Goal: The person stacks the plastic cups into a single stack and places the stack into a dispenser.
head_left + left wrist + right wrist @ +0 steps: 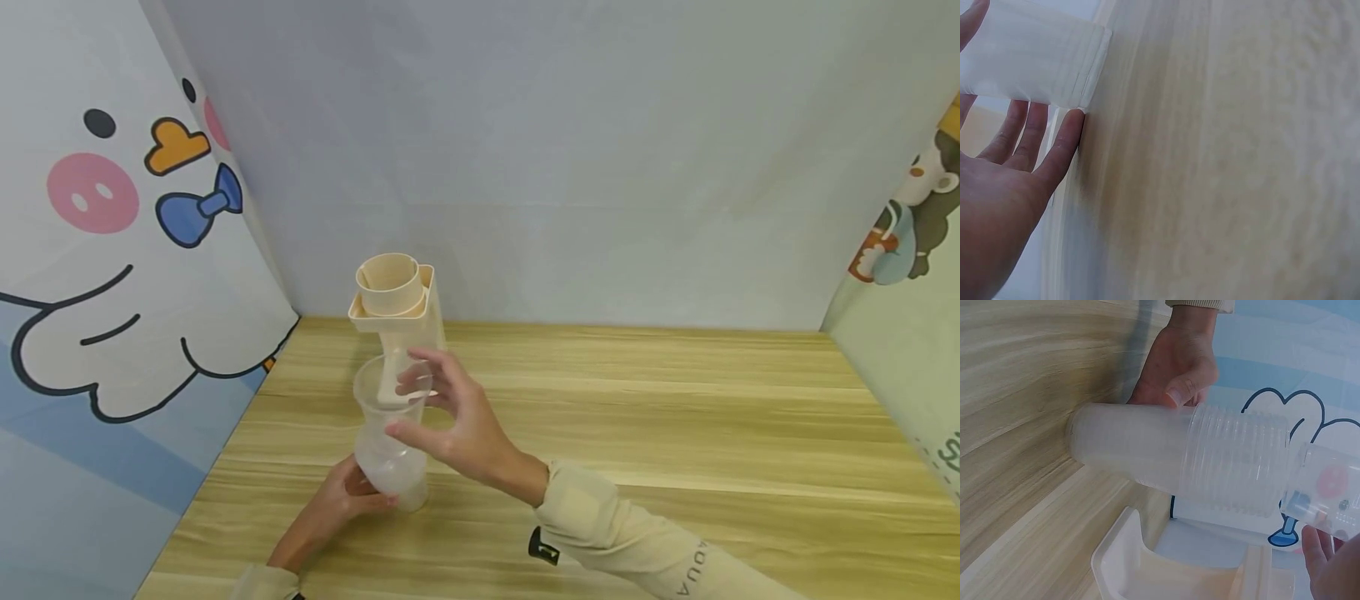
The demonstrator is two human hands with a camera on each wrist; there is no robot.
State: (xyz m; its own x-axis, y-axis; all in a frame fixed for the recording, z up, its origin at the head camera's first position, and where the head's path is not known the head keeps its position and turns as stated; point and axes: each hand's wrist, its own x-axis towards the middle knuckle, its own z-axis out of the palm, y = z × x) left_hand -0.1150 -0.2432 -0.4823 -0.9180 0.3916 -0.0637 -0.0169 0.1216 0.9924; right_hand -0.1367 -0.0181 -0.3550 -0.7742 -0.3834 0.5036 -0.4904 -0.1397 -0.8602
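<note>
A stack of clear plastic cups (pixel 392 467) stands upright on the wooden table, left of centre. My left hand (pixel 337 504) grips its lower part, fingers on one side and thumb on the other. In the right wrist view the many rims of the stack (pixel 1235 462) show. Above it is a single clear cup (pixel 372 396), mouth up, held by my right hand (pixel 468 425) with curved fingers and thumb around its side. A narrow gap seems to part this cup (pixel 1329 487) from the stack in the right wrist view.
Just behind the cups stands a cream plastic holder (pixel 390 304) with a round tube on top. The wooden table (pixel 637 417) reaches back to a pale curtain (pixel 562 167). A cartoon-printed sheet (pixel 97 283) hangs along the left side.
</note>
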